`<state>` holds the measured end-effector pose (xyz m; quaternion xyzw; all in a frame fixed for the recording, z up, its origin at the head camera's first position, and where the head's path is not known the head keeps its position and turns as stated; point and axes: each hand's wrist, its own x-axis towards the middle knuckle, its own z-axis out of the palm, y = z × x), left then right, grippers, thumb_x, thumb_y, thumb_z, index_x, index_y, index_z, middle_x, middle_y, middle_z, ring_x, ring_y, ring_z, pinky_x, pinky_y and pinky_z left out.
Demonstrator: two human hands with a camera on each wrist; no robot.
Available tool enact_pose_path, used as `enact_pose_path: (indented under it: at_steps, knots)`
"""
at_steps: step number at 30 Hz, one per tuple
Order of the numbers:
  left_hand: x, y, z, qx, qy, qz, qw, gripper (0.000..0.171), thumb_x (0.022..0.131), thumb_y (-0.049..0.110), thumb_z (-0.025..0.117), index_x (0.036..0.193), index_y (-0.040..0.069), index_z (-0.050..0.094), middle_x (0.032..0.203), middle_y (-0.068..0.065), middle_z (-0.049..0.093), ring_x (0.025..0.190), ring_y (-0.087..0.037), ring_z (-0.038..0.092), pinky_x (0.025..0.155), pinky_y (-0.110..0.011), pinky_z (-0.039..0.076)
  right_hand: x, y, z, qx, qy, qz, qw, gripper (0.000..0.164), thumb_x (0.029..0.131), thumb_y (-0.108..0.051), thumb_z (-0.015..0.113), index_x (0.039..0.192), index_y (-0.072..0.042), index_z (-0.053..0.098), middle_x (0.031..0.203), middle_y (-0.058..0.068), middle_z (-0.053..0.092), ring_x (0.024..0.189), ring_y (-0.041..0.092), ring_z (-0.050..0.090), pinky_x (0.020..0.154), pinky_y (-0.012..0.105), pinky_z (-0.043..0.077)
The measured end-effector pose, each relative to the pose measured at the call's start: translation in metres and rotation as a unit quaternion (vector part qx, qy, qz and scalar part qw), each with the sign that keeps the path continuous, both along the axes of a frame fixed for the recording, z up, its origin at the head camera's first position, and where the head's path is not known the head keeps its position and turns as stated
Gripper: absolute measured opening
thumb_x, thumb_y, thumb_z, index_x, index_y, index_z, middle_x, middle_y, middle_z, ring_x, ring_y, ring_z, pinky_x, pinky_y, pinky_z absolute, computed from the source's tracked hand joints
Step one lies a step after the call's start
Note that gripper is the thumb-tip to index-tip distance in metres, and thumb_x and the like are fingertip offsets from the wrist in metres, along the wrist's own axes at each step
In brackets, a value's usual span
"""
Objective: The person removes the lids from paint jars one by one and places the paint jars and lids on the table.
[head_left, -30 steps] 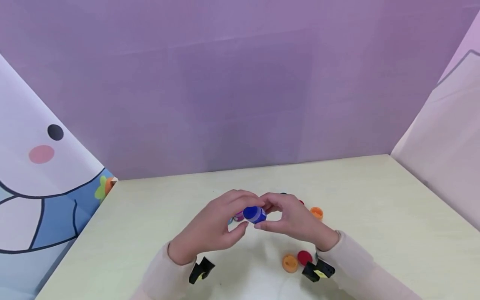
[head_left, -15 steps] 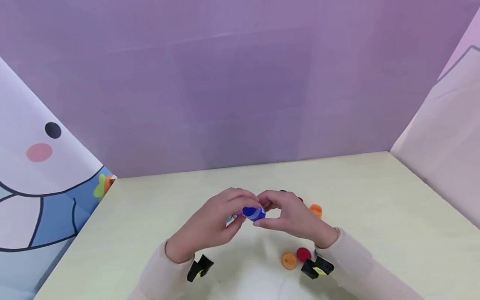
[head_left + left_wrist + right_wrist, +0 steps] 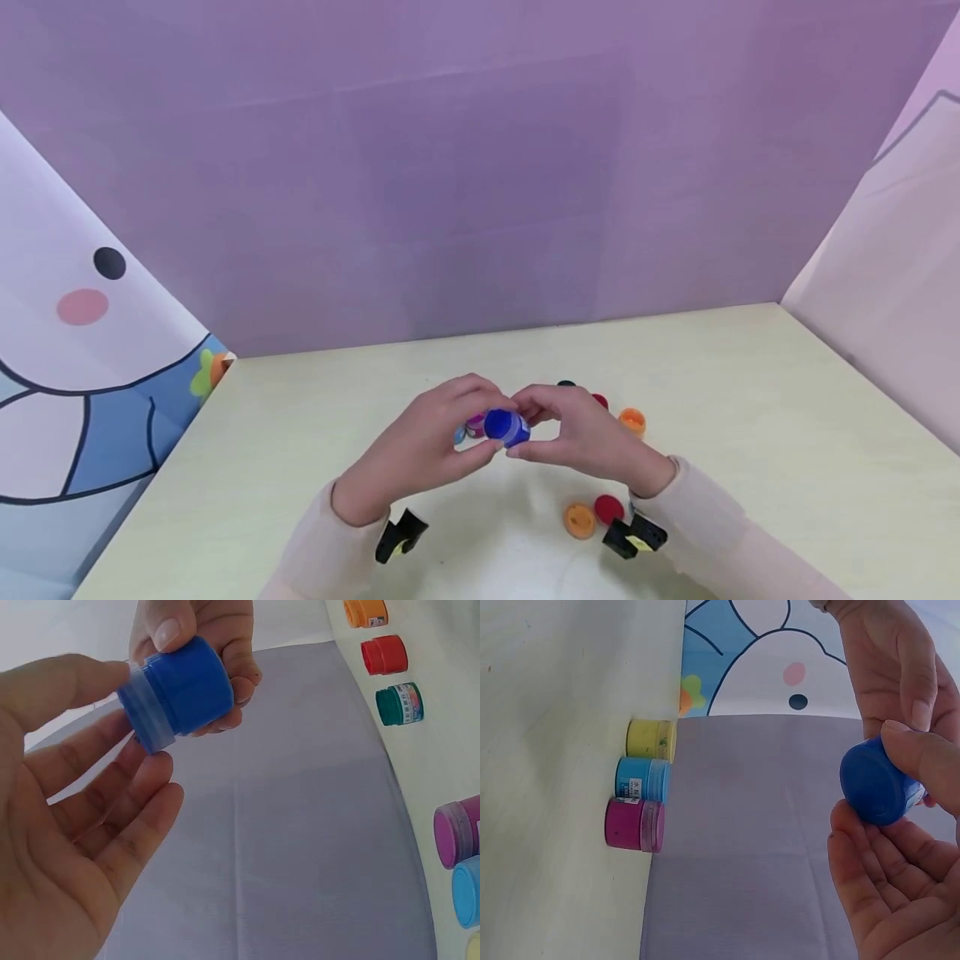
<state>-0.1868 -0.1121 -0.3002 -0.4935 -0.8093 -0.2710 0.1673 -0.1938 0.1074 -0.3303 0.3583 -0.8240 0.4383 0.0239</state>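
A small blue paint jar (image 3: pixel 516 427) is held tilted above the table, its lid turned to the left. My right hand (image 3: pixel 588 433) grips the jar body with thumb and fingers. The left hand (image 3: pixel 431 442) pinches the clear-rimmed lid (image 3: pixel 148 709) between thumb and fingers, as the left wrist view shows. The lid still sits on the jar. In the right wrist view the base of the jar faces the camera, and part of its side is hidden by the right thumb (image 3: pixel 922 754).
A yellow jar (image 3: pixel 645 740), a light blue jar (image 3: pixel 634 778) and a purple jar (image 3: pixel 626 823) stand in a row. Opposite are orange (image 3: pixel 366 613), red (image 3: pixel 385 655) and green (image 3: pixel 400 703) jars. An orange lid (image 3: pixel 580 521) and a red lid (image 3: pixel 609 509) lie nearer.
The left fingers have shifted about the lid: the thumb, apart from it a second ago, moved in and now touches its lower edge. The right hand and the jar stay nearly in place.
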Motion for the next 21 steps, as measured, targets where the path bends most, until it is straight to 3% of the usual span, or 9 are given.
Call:
enact_pose_path:
  at_steps: [7, 15, 18, 21]
  knots:
    - [0.0035, 0.0027, 0.0002, 0.004, -0.03, 0.05, 0.9983, 0.025, 0.081, 0.023, 0.075, 0.101, 0.012, 0.066, 0.093, 0.005, 0.061, 0.075, -0.004, 0.054, 0.068, -0.015, 0.048, -0.0002, -0.0005, -0.003, 0.003, 0.008, 0.008, 1.0, 0.035, 0.081, -0.028, 0.075, 0.11, -0.014, 0.063, 0.099, -0.009, 0.066, 0.088, 0.005, 0.061, 0.082, 0.027, 0.052]
    - [0.0071, 0.0081, -0.0035, 0.024, -0.018, 0.122, 0.9921, 0.022, 0.079, 0.03, 0.077, 0.086, 0.014, 0.064, 0.08, 0.008, 0.059, 0.069, -0.005, 0.054, 0.06, -0.016, 0.046, -0.0005, -0.0014, -0.0036, -0.001, 0.028, 0.015, 0.999, 0.033, 0.08, -0.029, 0.075, 0.108, -0.015, 0.064, 0.099, -0.009, 0.067, 0.087, 0.005, 0.062, 0.082, 0.026, 0.052]
    - [0.0065, 0.0086, -0.0048, 0.024, -0.007, 0.13, 0.9912, 0.023, 0.078, 0.03, 0.077, 0.086, 0.015, 0.063, 0.079, 0.009, 0.058, 0.067, -0.004, 0.052, 0.058, -0.016, 0.044, 0.0001, -0.0017, -0.0026, -0.002, 0.029, 0.012, 1.0, 0.033, 0.08, -0.028, 0.075, 0.108, -0.014, 0.064, 0.099, -0.008, 0.067, 0.087, 0.004, 0.062, 0.082, 0.026, 0.052]
    - [0.0046, 0.0073, -0.0039, 0.025, -0.002, 0.111, 0.9935, 0.027, 0.077, 0.032, 0.078, 0.092, 0.014, 0.064, 0.083, 0.008, 0.06, 0.069, -0.004, 0.053, 0.061, -0.015, 0.046, 0.0014, -0.0015, -0.001, -0.005, 0.029, 0.008, 1.0, 0.033, 0.08, -0.027, 0.076, 0.108, -0.013, 0.064, 0.098, -0.008, 0.067, 0.087, 0.005, 0.062, 0.082, 0.029, 0.053]
